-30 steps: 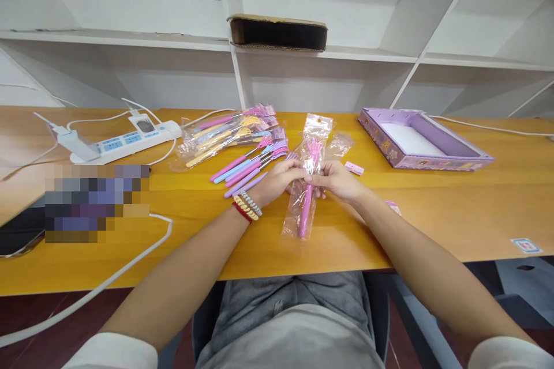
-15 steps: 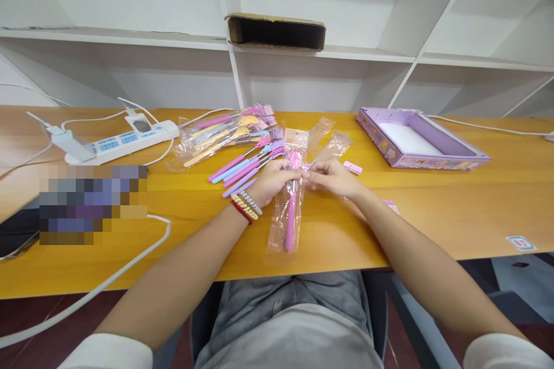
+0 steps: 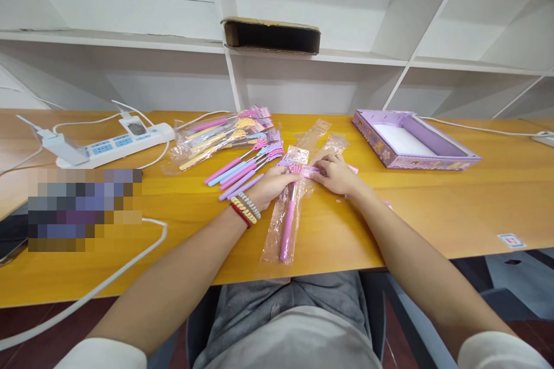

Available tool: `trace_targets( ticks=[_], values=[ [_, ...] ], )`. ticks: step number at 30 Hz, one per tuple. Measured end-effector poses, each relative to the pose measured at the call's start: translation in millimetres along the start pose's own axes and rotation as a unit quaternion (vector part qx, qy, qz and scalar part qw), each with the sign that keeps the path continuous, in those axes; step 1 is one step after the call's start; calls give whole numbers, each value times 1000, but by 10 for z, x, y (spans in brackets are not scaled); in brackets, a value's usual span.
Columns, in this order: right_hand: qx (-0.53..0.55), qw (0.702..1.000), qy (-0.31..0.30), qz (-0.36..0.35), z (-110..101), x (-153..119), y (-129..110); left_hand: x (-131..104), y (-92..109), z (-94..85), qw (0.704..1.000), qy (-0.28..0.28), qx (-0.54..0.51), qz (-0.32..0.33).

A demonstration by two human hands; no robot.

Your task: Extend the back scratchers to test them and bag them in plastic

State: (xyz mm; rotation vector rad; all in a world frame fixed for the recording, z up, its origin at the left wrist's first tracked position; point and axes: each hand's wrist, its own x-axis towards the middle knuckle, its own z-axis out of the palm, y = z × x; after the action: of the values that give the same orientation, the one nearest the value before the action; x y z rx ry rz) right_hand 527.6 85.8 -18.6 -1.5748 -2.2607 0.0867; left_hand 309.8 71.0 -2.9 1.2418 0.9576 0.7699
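A pink-handled stick (image 3: 288, 230) lies inside a clear plastic bag (image 3: 272, 236) near the table's front edge. My left hand (image 3: 274, 184) grips the bag's upper part, its thumb across the stick's pink head. Close on the right, my right hand (image 3: 335, 174) pinches a small pink label (image 3: 309, 172) beside the stick's head. Left of my hands, several loose sticks (image 3: 242, 170) with pink, blue and purple handles lie side by side. Behind them is a pile of bagged sticks (image 3: 216, 135). Clear bags (image 3: 331, 144) lie just beyond my right hand.
An open purple box (image 3: 433, 159) stands at the back right. On the left are a white power strip (image 3: 116, 144), cables and a pixelated item (image 3: 82, 207). A cardboard box (image 3: 272, 37) sits on the white shelf above the table.
The bagged stick's lower end has shifted slightly toward me and left. The pink label now shows between my hands, with my right hand a little farther right. The whole view has shifted slightly.
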Motion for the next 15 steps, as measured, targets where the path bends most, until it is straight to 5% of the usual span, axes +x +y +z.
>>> trace_targets(
  ticks=[7,15],
  values=[
    [-11,999,-8,30,150,43,39,8,-25,-2,1000,-9,14,0],
    [198,959,131,159,-27,26,-96,-28,-8,-13,993,-21,119,10]
  ],
)
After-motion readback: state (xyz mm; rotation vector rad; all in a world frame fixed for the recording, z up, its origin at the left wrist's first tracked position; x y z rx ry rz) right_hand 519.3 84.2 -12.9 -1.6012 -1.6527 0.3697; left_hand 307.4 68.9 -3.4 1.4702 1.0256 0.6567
